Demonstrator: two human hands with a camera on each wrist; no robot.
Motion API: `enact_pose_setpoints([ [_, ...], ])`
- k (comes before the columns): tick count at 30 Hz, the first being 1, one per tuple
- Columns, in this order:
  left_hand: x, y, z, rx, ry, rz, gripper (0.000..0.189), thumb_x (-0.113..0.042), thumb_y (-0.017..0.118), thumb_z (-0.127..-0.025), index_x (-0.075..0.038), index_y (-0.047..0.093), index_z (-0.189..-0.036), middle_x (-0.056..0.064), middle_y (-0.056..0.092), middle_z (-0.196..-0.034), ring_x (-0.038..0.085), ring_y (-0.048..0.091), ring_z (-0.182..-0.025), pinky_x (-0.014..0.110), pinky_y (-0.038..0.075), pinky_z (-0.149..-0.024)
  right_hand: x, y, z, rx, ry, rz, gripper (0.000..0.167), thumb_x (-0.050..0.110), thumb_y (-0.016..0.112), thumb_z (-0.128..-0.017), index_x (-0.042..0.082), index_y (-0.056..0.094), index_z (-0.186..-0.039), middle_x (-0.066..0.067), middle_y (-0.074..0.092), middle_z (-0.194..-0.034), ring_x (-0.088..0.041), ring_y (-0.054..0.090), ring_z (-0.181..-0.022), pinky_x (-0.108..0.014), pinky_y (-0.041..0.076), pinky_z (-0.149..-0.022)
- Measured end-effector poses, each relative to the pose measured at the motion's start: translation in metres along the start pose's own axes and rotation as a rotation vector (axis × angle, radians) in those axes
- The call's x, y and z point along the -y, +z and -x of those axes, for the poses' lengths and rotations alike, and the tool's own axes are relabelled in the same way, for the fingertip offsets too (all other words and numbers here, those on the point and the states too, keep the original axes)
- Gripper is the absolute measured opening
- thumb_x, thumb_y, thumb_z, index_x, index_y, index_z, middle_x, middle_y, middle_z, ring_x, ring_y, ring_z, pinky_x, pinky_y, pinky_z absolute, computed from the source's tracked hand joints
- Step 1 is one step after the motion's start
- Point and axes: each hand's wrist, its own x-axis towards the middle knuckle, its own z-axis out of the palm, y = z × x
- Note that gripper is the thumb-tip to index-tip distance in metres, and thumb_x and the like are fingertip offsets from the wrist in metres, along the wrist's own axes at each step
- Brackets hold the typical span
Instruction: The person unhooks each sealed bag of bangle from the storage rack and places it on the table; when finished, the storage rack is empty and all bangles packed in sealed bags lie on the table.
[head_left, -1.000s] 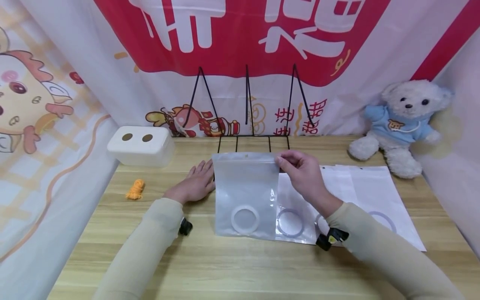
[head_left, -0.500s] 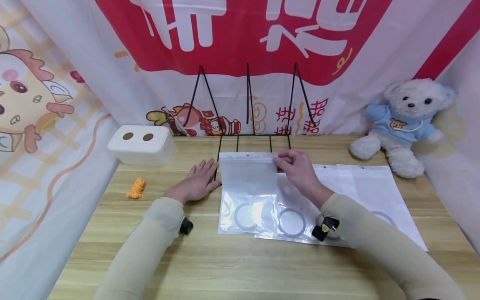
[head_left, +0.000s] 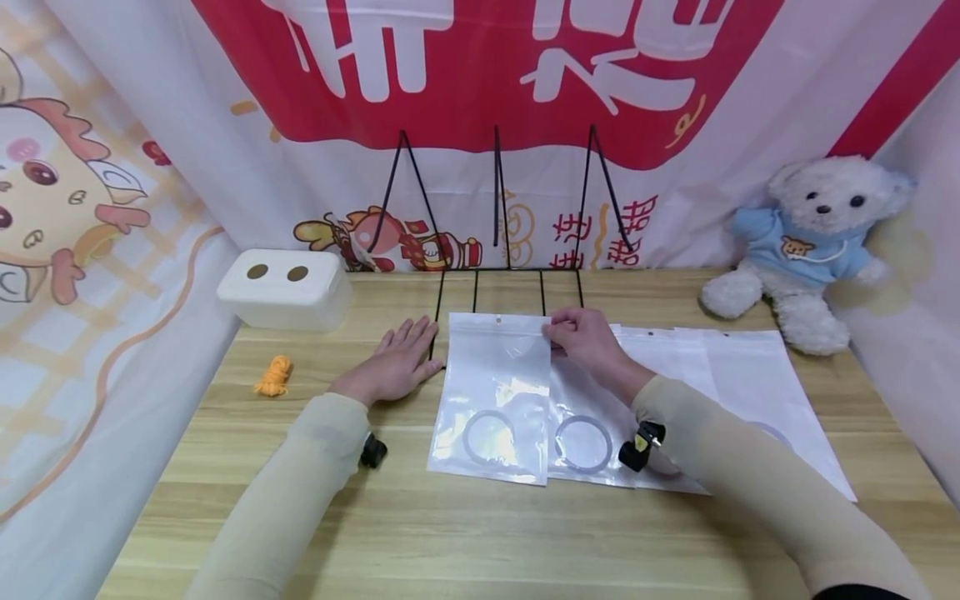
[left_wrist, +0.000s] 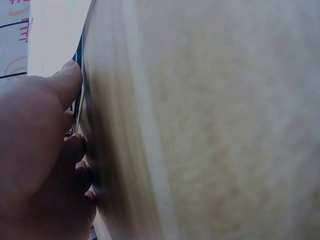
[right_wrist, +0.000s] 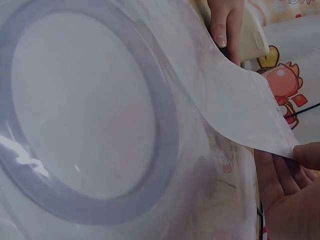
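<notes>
A white plastic zip bag (head_left: 491,367) with a pale ring shape near its bottom lies at the middle of the table. My right hand (head_left: 592,343) pinches its upper right corner between thumb and fingers; the right wrist view shows the bag's edge (right_wrist: 240,107) curving up to that pinch. To the left, my left hand (head_left: 399,362) rests palm down with fingers straight, touching the side wire of a black wire rack (head_left: 476,290). The bag covers the rack's front part. Under my right arm, more white bags (head_left: 742,375) overlap in a row.
A white box (head_left: 285,292) with two round holes stands at the back left, an orange cord bundle (head_left: 274,376) in front of it. A plush bear (head_left: 806,242) in blue sits at the back right. Printed curtains (head_left: 480,75) hang behind the table.
The held bag has come down from a raised, tilted position to lie flatter, beside the second bag. My right hand has shifted slightly left with it. My left hand has stayed in place.
</notes>
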Motion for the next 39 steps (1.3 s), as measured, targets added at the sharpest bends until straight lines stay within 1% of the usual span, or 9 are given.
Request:
enact_pose_setpoints([
  [4,-0.001,-0.001,0.001,0.0,0.0,0.002,0.075,-0.044,0.04,-0.117,-0.007,0.009,-0.175,0.018,0.001,-0.183,0.045,-0.003,-0.169,0.066,0.0,-0.136,-0.001,0.001,-0.003,0.004,-0.031,0.074,0.033,0.012,0.067,-0.107,-0.006,0.066,-0.134,-0.026,0.077,-0.125,-0.026,0.08,-0.101,-0.038,0.067,-0.093],
  [7,-0.001,-0.002,0.002,-0.004,-0.001,0.002,0.075,-0.043,0.041,-0.117,-0.007,0.009,-0.174,0.018,0.001,-0.183,0.045,-0.003,-0.169,0.067,0.0,-0.136,0.0,0.001,-0.005,0.002,-0.081,0.148,0.032,0.013,0.067,-0.107,-0.006,0.067,-0.133,-0.026,0.077,-0.125,-0.032,0.079,-0.108,-0.041,0.066,-0.095],
  [12,-0.001,-0.002,0.002,0.0,-0.002,0.012,0.075,-0.044,0.04,-0.117,-0.007,0.009,-0.175,0.018,0.001,-0.183,0.045,-0.003,-0.169,0.066,-0.001,-0.136,0.001,-0.003,-0.01,0.017,-0.136,0.286,0.032,0.017,0.069,-0.106,-0.002,0.069,-0.131,-0.022,0.076,-0.122,-0.032,0.076,-0.106,-0.041,0.065,-0.093],
  [16,-0.002,-0.004,0.003,0.019,0.001,0.03,0.076,-0.045,0.04,-0.117,-0.007,0.009,-0.174,0.019,0.0,-0.183,0.045,-0.004,-0.169,0.067,-0.001,-0.135,0.0,-0.008,-0.014,0.017,-0.201,0.409,0.032,0.015,0.071,-0.103,0.001,0.071,-0.132,-0.018,0.077,-0.12,-0.032,0.073,-0.11,-0.044,0.062,-0.098],
  [19,-0.001,-0.003,0.003,0.025,0.003,0.037,0.076,-0.045,0.04,-0.117,-0.006,0.008,-0.174,0.019,0.0,-0.183,0.046,-0.005,-0.169,0.068,-0.001,-0.135,-0.001,-0.012,-0.017,0.013,-0.252,0.462,0.03,0.011,0.071,-0.102,0.0,0.072,-0.131,-0.019,0.078,-0.121,-0.034,0.073,-0.113,-0.047,0.061,-0.102],
  [24,-0.001,-0.001,0.0,0.03,0.004,0.05,0.077,-0.047,0.04,-0.117,-0.008,0.008,-0.175,0.018,-0.001,-0.183,0.045,-0.006,-0.169,0.066,-0.004,-0.135,-0.003,-0.019,-0.021,0.017,-0.274,0.501,0.029,0.011,0.069,-0.104,0.002,0.073,-0.131,-0.018,0.077,-0.125,-0.035,0.073,-0.117,-0.049,0.06,-0.104],
  [31,0.02,0.01,-0.014,0.028,0.04,0.1,0.087,-0.065,0.035,-0.112,-0.015,0.004,-0.176,0.014,-0.007,-0.183,0.045,-0.01,-0.168,0.068,-0.008,-0.134,-0.001,-0.038,-0.017,-0.008,-0.27,0.522,0.032,0.024,0.061,-0.111,0.005,0.072,-0.135,-0.018,0.075,-0.133,-0.036,0.072,-0.122,-0.052,0.06,-0.105],
  [36,0.008,-0.002,-0.008,0.033,0.026,0.069,0.079,-0.051,0.04,-0.116,-0.011,0.008,-0.175,0.016,-0.003,-0.183,0.045,-0.007,-0.169,0.066,-0.005,-0.135,0.004,-0.058,-0.009,-0.018,-0.246,0.499,0.042,0.036,0.054,-0.114,0.006,0.07,-0.141,-0.019,0.071,-0.143,-0.04,0.066,-0.134,-0.058,0.054,-0.113],
  [39,0.004,-0.005,-0.006,0.028,0.014,0.034,0.076,-0.047,0.041,-0.116,-0.01,0.009,-0.175,0.015,-0.001,-0.183,0.044,-0.005,-0.169,0.065,-0.002,-0.136,0.007,-0.068,0.0,-0.033,-0.232,0.496,0.048,0.042,0.049,-0.115,0.008,0.067,-0.145,-0.018,0.067,-0.149,-0.041,0.062,-0.139,-0.06,0.051,-0.116],
])
